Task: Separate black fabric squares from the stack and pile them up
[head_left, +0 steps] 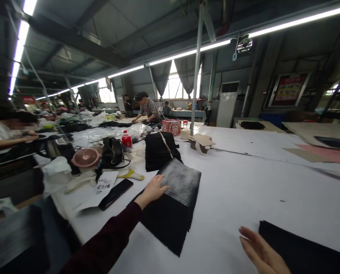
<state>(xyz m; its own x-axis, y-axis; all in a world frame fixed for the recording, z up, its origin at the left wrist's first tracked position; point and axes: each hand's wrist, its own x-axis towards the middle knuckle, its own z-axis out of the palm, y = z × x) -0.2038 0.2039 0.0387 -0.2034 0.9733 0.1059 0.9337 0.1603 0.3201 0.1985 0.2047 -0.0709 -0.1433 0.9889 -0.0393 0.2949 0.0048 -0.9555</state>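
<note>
My left hand (153,189) rests with its fingers stretched out on the left edge of a grey, finely ribbed piece of fabric (181,180). That piece lies over a stack of black fabric pieces (168,219) on the white table (229,198). Low in the view, my right hand (262,251) is over the table with fingers extended and nothing visible in it. Just right of it lies another black fabric piece (304,247), partly cut off by the frame. Behind the ribbed piece sits a black fabric bundle (160,152) with a pale strip across it.
Left of the stack are a dark phone (115,194), a paper with handwriting (105,182), a pink fan (86,157) and a black bag (112,152). A metal pole (197,68) rises beyond cardboard pieces (202,140). Co-workers (147,106) stand at tables further back.
</note>
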